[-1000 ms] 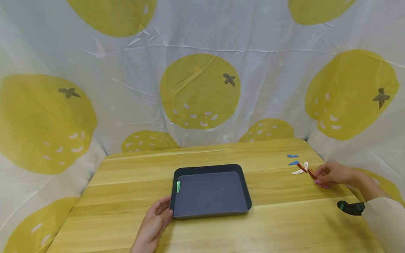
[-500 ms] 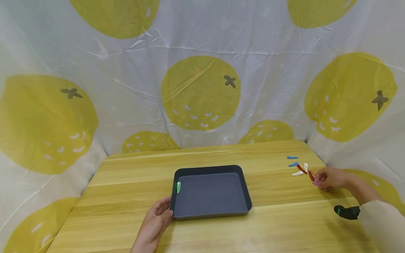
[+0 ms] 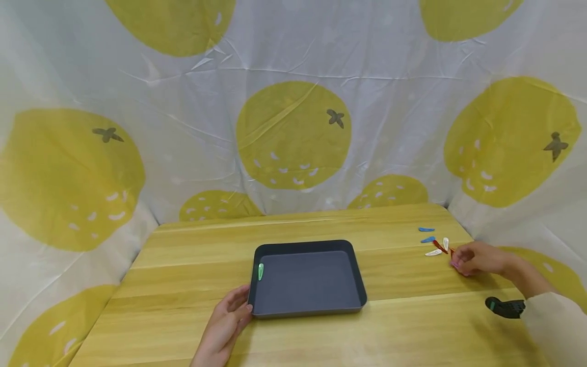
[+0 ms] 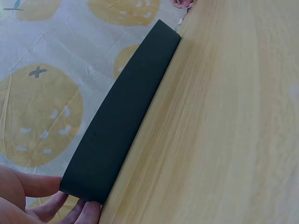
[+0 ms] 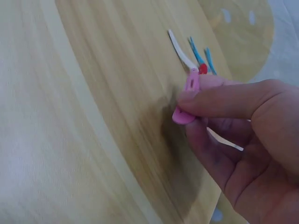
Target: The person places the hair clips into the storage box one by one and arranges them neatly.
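A dark grey rectangular tray (image 3: 312, 280) lies on the wooden table, with a green snap hair clip (image 3: 261, 271) inside along its left side. My left hand (image 3: 224, 323) holds the tray's near left corner, thumb at the rim and fingers against the outer wall. Over at the table's right side, my right hand (image 3: 479, 259) pinches a pink snap hair clip (image 5: 183, 117) between thumb and fingers. Beside it lie a white clip (image 3: 433, 253), another white clip (image 3: 446, 243), a red clip (image 3: 440, 247) and two blue clips (image 3: 428, 239). The right fingers partly cover another reddish clip.
A light curtain (image 3: 293, 51) printed with yellow fruit hangs behind and at both sides of the table (image 3: 192, 270). A black strap-like piece (image 3: 504, 307) with a green mark sticks out by my right sleeve (image 3: 555, 326).
The right fingers have closed in on the pink clip and shifted it slightly, with the hand staying near the same spot. My left hand and the tray keep their places.
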`<act>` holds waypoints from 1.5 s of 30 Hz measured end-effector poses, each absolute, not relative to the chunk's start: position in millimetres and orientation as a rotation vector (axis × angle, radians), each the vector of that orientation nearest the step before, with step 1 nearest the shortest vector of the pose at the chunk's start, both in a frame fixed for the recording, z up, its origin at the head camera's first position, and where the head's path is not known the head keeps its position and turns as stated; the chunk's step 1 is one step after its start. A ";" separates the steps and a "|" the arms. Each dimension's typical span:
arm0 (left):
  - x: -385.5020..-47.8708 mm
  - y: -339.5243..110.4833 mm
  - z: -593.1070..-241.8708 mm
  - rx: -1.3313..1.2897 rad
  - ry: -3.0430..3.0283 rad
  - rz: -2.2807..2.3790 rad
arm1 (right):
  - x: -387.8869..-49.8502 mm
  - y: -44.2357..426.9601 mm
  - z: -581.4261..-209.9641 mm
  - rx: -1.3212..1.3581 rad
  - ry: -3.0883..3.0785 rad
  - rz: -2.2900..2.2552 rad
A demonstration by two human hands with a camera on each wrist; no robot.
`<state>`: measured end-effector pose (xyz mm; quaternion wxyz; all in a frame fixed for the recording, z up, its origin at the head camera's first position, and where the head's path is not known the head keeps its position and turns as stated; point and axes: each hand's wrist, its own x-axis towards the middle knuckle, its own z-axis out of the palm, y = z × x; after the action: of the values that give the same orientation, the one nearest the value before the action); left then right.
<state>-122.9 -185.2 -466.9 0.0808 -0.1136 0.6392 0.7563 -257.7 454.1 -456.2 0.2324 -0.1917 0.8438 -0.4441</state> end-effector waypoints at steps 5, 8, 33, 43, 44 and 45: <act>-123.0 -184.8 -466.4 -0.334 1.908 2.262 | -260.8 438.8 -449.6 -0.432 2.289 -1.281; -123.1 -184.4 -466.0 -0.335 1.905 2.262 | -264.5 426.7 -444.3 -0.448 2.261 -1.308; -123.1 -185.3 -465.8 -0.342 1.908 2.259 | -286.5 331.8 -427.7 -0.476 2.168 -1.434; -122.7 -185.5 -466.7 -0.339 1.907 2.261 | -286.2 293.6 -419.3 -0.494 2.170 -1.425; -122.7 -185.6 -467.2 -0.334 1.907 2.263 | -286.2 290.4 -418.7 -0.496 2.167 -1.429; -122.7 -185.6 -467.6 -0.330 1.907 2.265 | -286.3 287.2 -418.1 -0.494 2.164 -1.438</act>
<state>-122.7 -185.6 -467.6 0.0810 -0.1105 0.6380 0.7578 -286.3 287.2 -418.1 0.2460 -0.1809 0.7932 -0.5269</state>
